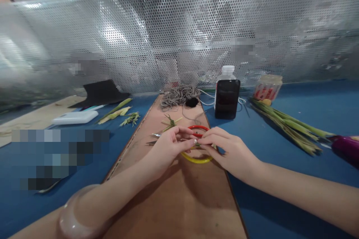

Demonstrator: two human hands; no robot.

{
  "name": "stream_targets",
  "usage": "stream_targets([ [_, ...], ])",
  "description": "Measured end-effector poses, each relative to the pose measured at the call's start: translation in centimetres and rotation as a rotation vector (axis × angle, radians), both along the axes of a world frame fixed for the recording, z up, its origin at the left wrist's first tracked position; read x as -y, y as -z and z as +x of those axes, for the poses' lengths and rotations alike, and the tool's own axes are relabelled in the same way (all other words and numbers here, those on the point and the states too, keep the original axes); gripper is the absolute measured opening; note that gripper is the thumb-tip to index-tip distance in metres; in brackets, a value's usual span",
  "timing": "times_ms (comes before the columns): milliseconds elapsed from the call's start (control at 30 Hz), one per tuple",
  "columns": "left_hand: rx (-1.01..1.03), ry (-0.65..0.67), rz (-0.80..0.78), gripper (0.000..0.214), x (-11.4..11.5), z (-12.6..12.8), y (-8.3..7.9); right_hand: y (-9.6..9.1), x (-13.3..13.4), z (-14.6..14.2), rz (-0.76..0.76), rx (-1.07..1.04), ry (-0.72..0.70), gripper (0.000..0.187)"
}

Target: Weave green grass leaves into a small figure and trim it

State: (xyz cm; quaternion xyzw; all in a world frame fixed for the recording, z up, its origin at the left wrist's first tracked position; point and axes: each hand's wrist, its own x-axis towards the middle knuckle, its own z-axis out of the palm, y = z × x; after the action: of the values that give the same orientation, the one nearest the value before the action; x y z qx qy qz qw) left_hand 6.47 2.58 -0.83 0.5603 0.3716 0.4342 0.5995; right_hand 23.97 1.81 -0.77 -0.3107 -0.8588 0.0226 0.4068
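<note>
My left hand (171,145) and my right hand (230,150) meet over the wooden board (190,198), fingertips pinched close together. A thin green strip (198,144) shows between them, mostly hidden by the fingers. Beneath lie a red loop (199,127) and a yellow loop (198,160). Pointed metal tips (152,143) stick out left of my left hand; together with the loops they look like open scissors, their middle covered. Just beyond my left hand, a small knotted green plant piece (171,121) rests on the board.
Grey cord (179,97) lies heaped at the board's far end. A phone (227,99) leans against a bottle (228,70). Long green stalks (288,123) and a jar (267,87) are at right. Leaf pieces (116,114) and a white case (75,117) lie left. Perforated metal (179,30) stands behind.
</note>
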Motion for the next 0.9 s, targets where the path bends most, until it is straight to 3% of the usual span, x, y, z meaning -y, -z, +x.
stream_targets([
  [333,0.065,-0.013,-0.040,0.034,0.14,0.21,-0.11,0.29,0.00,-0.03,-0.053,0.044,0.023,0.014],
  [900,0.064,0.044,-0.104,0.028,0.50,0.54,-0.68,0.37,0.03,0.21,0.080,0.039,-0.009,0.009],
])
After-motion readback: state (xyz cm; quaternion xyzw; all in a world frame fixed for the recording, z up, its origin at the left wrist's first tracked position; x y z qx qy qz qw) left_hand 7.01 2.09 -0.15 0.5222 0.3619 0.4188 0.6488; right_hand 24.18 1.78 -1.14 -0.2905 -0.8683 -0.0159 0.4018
